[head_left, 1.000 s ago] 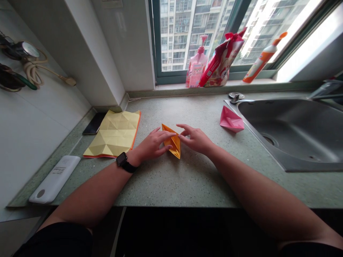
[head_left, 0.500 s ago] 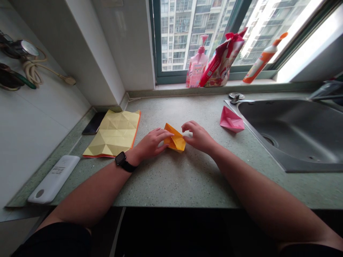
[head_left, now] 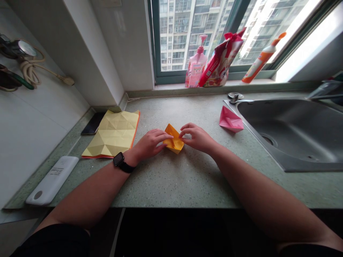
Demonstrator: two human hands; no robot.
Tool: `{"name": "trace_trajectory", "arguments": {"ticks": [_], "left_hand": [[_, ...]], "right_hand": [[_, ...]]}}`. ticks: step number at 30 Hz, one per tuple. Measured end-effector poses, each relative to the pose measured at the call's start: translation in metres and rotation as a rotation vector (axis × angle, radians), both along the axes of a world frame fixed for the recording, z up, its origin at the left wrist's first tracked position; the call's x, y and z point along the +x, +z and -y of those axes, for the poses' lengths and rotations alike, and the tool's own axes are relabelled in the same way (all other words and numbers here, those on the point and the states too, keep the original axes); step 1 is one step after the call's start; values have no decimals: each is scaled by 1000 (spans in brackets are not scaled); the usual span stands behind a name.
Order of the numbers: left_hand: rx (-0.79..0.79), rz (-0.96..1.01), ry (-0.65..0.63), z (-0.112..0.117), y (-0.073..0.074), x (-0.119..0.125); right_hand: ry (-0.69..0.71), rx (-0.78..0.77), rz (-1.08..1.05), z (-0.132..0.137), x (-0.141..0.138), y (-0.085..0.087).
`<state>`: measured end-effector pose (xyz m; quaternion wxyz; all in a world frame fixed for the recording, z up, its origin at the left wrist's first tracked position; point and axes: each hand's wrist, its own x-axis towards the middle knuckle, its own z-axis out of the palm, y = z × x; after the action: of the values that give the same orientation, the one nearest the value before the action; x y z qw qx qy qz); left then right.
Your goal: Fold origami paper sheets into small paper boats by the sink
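An orange origami paper boat point(head_left: 176, 144) sits on the counter between my two hands, with its pointed end up at the back. My left hand point(head_left: 151, 142), wearing a black watch on the wrist, grips the boat's left side, fingers over the edge and thumb lower down. On the right edge, my right hand point(head_left: 197, 137) pinches the paper with thumb and fingertips. A similar pink origami paper boat point(head_left: 230, 120) stands by the sink, apart from both hands. Left of my left hand lies a stack of creased paper sheets point(head_left: 115, 134), pale yellow on top with orange edges below.
A dark phone point(head_left: 93, 123) lies partly under the paper stack, and a white power bank point(head_left: 53, 180) is nearer the front left. At right is a steel sink point(head_left: 294, 132). A pink pump bottle point(head_left: 196, 66), red bag point(head_left: 222, 60) and orange bottle point(head_left: 259, 62) line the sill.
My right fingers have closed in on the orange boat's right edge. The boat has turned slightly, and my left hand has shifted a little left on it.
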<state>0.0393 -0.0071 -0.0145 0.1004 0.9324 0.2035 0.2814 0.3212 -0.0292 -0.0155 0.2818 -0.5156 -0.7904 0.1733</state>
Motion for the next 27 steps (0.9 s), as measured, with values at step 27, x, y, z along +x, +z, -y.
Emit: {"name": "trace_trajectory", "arguments": {"ticks": [27], "left_hand": [[15, 24, -1, -3, -1, -2]], "right_hand": [[10, -36, 35, 1, 3, 7]]}}
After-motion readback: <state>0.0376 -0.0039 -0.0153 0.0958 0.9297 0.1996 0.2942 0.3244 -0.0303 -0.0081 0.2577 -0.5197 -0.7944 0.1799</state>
